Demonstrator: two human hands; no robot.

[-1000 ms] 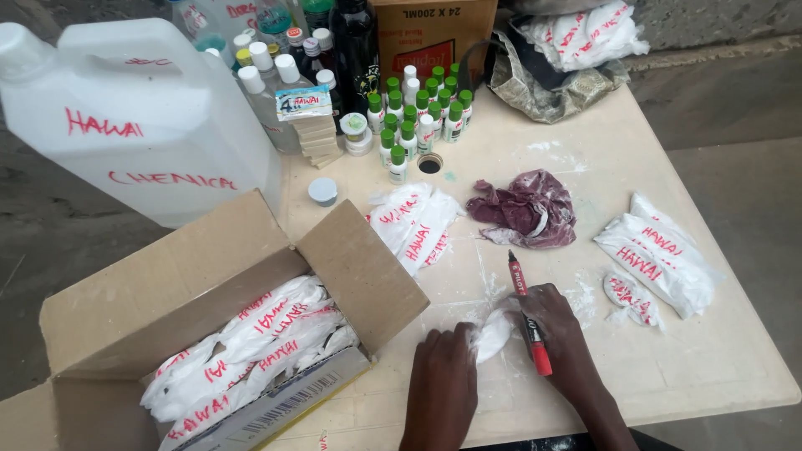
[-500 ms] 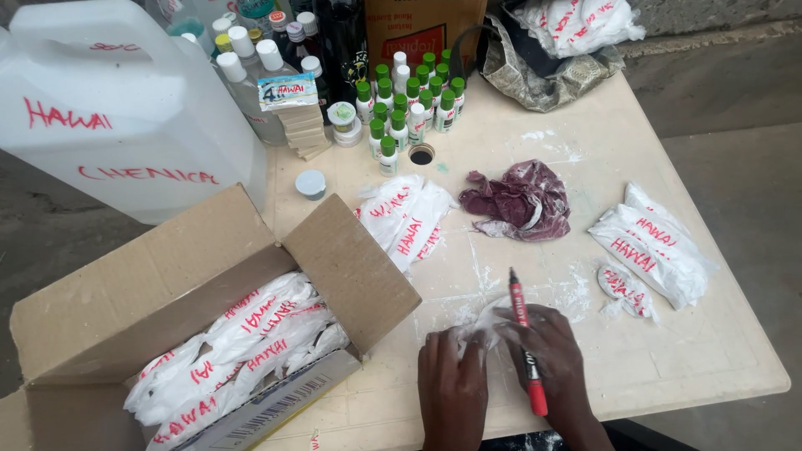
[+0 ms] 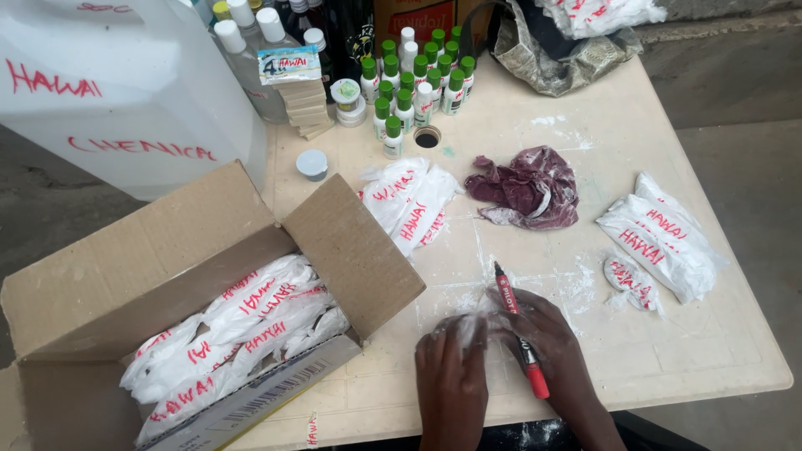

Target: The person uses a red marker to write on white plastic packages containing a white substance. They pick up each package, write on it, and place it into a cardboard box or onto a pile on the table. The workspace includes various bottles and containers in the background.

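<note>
My left hand (image 3: 451,376) lies flat on a small white plastic packet (image 3: 469,327) at the near edge of the cream table (image 3: 710,351). My right hand (image 3: 547,342) grips a red marker (image 3: 518,330), tip pointing away from me, and its fingers also rest on the packet. An open cardboard box (image 3: 167,334) to the left holds several white packets with red writing (image 3: 242,326). More marked packets lie mid-table (image 3: 409,200) and at the right (image 3: 660,238).
A large white jug (image 3: 125,92) stands at the back left. Several small green-capped bottles (image 3: 413,79) cluster at the back, beside a stack of pads (image 3: 305,100). A maroon crumpled cloth (image 3: 530,188) lies mid-table. A bag (image 3: 568,42) sits at the far right corner.
Both hands stay on the packet and have shifted only slightly. The camera has tilted, so the scene sits higher in view.
</note>
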